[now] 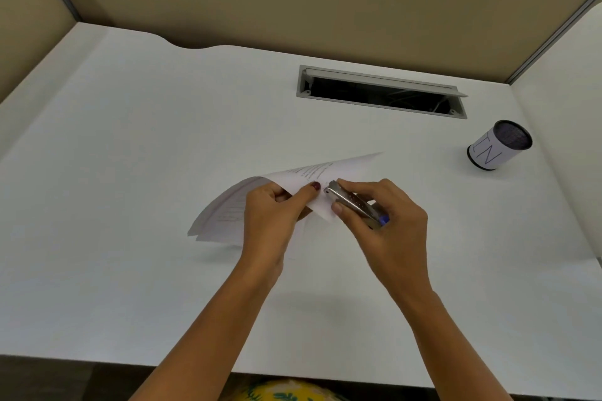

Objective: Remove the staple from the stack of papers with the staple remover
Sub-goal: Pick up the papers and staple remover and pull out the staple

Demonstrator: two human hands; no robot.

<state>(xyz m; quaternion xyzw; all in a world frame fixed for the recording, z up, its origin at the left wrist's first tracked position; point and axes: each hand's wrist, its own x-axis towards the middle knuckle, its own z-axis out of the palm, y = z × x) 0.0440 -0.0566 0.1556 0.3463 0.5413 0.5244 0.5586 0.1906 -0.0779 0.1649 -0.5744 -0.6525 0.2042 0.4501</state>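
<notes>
A stack of white printed papers (329, 169) is lifted off the white desk, curled and bent in the middle of the view. My left hand (273, 215) pinches the stack near its near corner, thumb on top. My right hand (384, 218) grips a silver metal staple remover (350, 202) with a blue end. Its front tip touches the paper corner just right of my left thumb. The staple itself is too small to make out.
A black mesh pen cup (498, 146) with a white paper label stands at the right. A grey cable slot (381, 91) with its lid open is set into the desk behind the papers. Beige partition walls enclose the desk (130, 140).
</notes>
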